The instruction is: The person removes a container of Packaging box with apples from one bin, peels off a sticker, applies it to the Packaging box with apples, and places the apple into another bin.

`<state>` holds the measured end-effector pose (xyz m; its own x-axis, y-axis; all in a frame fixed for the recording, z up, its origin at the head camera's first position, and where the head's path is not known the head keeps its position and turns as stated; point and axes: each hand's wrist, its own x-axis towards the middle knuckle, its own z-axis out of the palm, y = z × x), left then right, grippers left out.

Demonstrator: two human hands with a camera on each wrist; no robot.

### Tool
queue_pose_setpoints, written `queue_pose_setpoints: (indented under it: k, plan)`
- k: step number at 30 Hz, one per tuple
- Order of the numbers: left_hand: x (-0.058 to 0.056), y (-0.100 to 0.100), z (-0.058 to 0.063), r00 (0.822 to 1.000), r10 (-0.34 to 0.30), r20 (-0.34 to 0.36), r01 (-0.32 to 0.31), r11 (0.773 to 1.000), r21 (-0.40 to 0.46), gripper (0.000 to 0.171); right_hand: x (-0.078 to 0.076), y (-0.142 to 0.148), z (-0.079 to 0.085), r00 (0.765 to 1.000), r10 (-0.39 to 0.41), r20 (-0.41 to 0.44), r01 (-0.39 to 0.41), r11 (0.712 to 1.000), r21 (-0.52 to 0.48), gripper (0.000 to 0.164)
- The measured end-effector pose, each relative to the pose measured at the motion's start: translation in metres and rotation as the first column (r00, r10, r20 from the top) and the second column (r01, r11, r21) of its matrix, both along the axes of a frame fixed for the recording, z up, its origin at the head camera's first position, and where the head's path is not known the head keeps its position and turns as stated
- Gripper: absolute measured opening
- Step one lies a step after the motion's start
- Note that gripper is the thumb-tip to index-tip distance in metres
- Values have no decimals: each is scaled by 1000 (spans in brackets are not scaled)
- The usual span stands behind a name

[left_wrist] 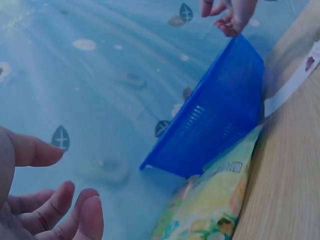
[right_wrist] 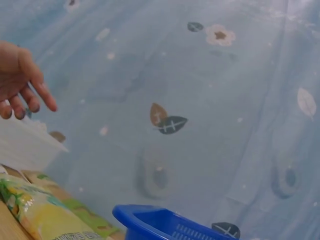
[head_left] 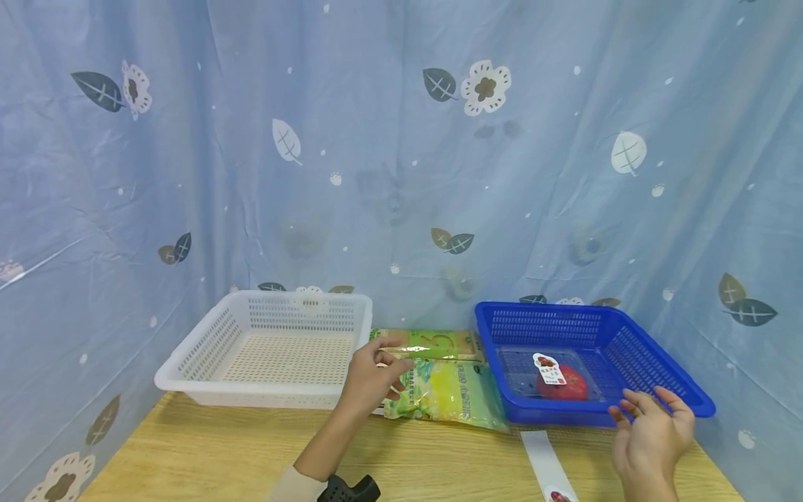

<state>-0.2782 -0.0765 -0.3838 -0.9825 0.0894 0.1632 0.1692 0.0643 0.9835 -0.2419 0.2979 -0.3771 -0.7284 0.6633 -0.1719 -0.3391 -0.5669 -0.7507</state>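
My left hand [head_left: 370, 373] is held over the left end of a yellow-green plastic packet [head_left: 448, 394], its fingers loosely bent and nothing between them. Behind that packet lies a second green and tan packet [head_left: 433, 343]. My right hand [head_left: 655, 436] is at the front right rim of the blue basket [head_left: 539, 411], palm turned up and fingers slightly bent, holding nothing. Inside this basket are a clear plastic tray [head_left: 511, 369] and a round red item [head_left: 567, 385] under a white label with a red picture [head_left: 549, 368].
A white perforated basket [head_left: 263, 397] stands at the left, close to the packets. On the wooden table [head_left: 439, 453] a white paper strip [head_left: 542, 457] with a red picture lies in front of the blue basket. A patterned blue curtain [head_left: 389, 153] hangs behind and at both sides.
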Motion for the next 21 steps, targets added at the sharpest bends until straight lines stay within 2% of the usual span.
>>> queue_pose_setpoints:
  k: [9,14,19,21]
  plan:
    - [23,-24,0,999,35,-30,-36,999,-22,46,0,-30,5,991,66,-113,-56,995,87,30]
    - [32,-33,3,997,50,-63,-53,998,-36,41,0,-46,12,981,92,-171,-68,988,140,32]
    - [41,-40,6,989,89,-116,-95,994,-52,38,4,-58,18,977,117,-176,-77,973,218,32]
    - [43,-42,6,984,105,-142,-115,992,-60,36,6,-62,20,978,130,-161,-82,959,272,33]
